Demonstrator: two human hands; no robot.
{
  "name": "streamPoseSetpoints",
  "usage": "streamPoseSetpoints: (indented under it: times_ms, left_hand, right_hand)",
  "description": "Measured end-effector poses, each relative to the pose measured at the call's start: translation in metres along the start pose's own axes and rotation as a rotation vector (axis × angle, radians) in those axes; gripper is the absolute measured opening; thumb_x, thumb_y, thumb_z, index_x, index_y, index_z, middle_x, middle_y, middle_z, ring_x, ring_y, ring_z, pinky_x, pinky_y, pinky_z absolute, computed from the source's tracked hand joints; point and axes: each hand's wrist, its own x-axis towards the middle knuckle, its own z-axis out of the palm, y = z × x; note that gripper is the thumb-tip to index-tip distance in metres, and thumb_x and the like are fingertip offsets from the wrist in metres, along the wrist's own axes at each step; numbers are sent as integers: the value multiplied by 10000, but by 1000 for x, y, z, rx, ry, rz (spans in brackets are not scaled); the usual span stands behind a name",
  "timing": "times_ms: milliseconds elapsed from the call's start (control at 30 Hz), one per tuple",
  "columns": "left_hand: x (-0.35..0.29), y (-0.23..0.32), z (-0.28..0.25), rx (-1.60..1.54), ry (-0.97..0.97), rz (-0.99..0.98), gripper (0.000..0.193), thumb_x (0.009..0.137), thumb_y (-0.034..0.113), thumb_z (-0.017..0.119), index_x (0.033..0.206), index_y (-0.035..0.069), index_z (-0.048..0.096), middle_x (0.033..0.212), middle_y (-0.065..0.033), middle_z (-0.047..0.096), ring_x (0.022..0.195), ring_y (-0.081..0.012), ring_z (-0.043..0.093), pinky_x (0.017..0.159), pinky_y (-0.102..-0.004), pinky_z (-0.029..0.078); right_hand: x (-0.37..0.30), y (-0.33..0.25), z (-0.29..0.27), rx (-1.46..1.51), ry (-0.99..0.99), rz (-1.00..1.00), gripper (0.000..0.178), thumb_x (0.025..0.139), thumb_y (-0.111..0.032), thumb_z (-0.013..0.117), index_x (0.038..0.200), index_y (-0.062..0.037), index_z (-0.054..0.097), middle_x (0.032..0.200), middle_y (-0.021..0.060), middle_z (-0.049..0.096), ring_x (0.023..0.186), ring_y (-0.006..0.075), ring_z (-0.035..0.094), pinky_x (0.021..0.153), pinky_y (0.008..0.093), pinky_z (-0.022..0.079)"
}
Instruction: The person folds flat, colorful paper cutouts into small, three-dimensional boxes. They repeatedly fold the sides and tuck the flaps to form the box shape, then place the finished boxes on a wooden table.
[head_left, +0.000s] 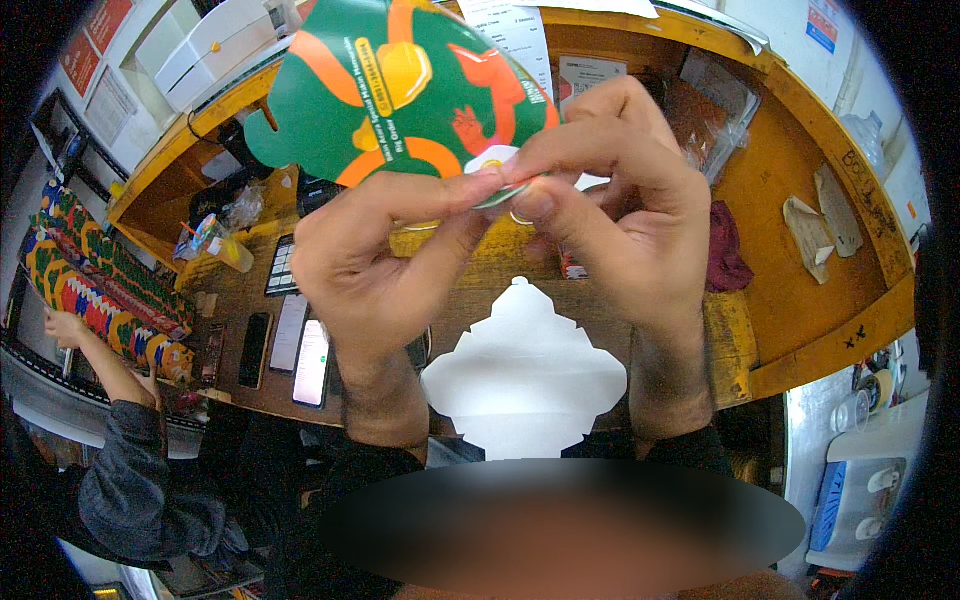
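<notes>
At chest height, above the table, my left hand [365, 255] and my right hand [625, 200] nearly meet, each with thumb and forefinger pinched together. Between the fingertips is the small folded edge of a green printed carton blank [330, 120]. The blank, patterned with orange and yellow shapes, rises behind my hands, its slotted tab pointing left. Below my wrists shows a white die-cut card [525, 385] with notched, stepped sides and a small knob at its top. Whether the white card joins the green blank is hidden behind my hands.
Several phones, one a dark phone [256, 350], lie on the wooden table [600, 320] at left. Beyond them stands a plastic drink cup [230, 248]. A maroon cloth [730, 250] lies right. Far left, a co-worker's hand [68, 328] touches stacked colourful cartons [100, 290].
</notes>
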Motion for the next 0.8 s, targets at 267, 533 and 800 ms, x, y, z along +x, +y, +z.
streamPoseSetpoints:
  times_ms: [267,533,800]
  left_hand:
    - [0,-4,9,-1023,283,-260,1112,895,223,897,1671,82,112,1637,-210,403,1474,-365,554,1094,-492,601]
    - [0,-7,-8,-753,35,-482,473,967,97,857,1384,-47,686,1266,-166,796,1129,-223,775,1043,-400,611]
    - [4,-9,5,-673,143,-460,417,992,107,842,1361,-34,706,1235,-145,807,1090,-207,785,985,-369,630]
  right_hand:
    - [-1,6,-4,-24,10,-94,183,884,-70,850,1025,-6,752,1217,106,452,1142,182,510,1007,275,479]
    - [-3,3,-14,-214,-74,-67,171,863,-41,831,997,11,737,1242,106,437,1141,175,544,984,263,484]
    - [-2,3,-11,-125,-61,-119,113,932,-23,800,1018,35,754,1183,95,473,1065,162,574,930,261,488]
